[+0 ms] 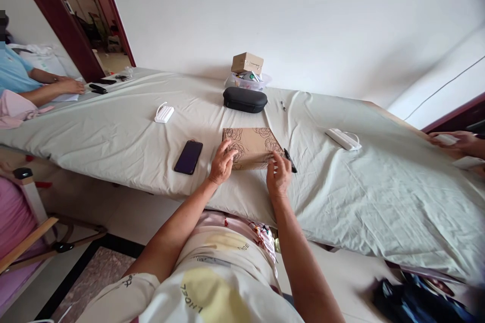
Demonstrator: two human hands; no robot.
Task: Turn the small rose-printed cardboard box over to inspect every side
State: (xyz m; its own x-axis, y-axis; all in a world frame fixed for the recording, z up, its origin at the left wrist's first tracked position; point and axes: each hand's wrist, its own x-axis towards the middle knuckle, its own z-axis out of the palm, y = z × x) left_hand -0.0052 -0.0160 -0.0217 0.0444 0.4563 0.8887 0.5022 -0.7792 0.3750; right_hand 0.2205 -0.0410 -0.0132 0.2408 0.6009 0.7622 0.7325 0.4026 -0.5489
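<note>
A brown cardboard box (253, 142) with black scribbled loops on its top and front lies flat before me on the cloth. My left hand (223, 162) is at the box's left side, its curved fingers and thumb against the edge. At the front right corner, my right hand (279, 174) has its bent fingers on the box; part of its grip is hidden. Just beyond the right hand, a black marker pen (290, 160) lies slanted beside the box. A dark phone (188, 157) rests to the left of my left hand.
Behind the box are a black zip case (245, 100) and a clear plastic tub (247, 81) bearing a small carton (247, 62). White corded blocks (164, 114) (343, 139) flank it. A co-worker's hands (70, 86) are far left; another person's hands (460, 142) hold white items at right.
</note>
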